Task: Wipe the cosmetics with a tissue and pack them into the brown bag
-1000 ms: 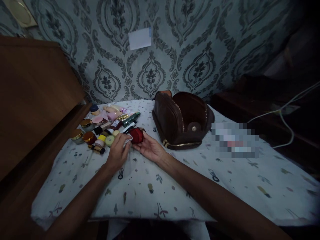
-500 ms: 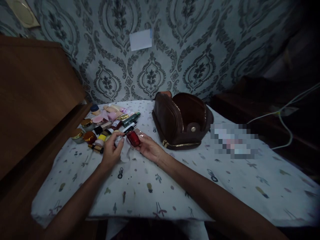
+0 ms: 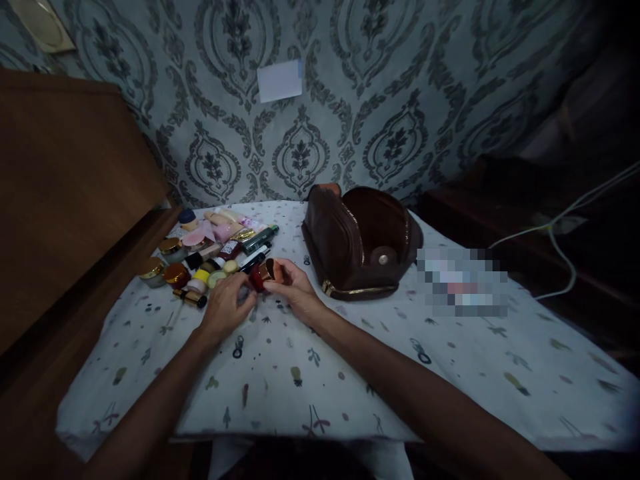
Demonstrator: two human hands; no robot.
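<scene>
Watching remotely, I note the red bottle (image 3: 257, 277) over the cloth-covered bench (image 3: 350, 373), left of the brown zip bag (image 3: 330, 240). Right hand (image 3: 296, 287) grips its coppery cap (image 3: 269, 269); left hand (image 3: 227, 301) curls alongside, hold unclear. Likely light, stiff, slippery; best held by its sides.

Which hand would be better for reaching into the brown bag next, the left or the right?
Probably the right hand: it's nearer the open brown bag, though it's holding the red container. The left hand is farther away, beside the little jars.
</scene>
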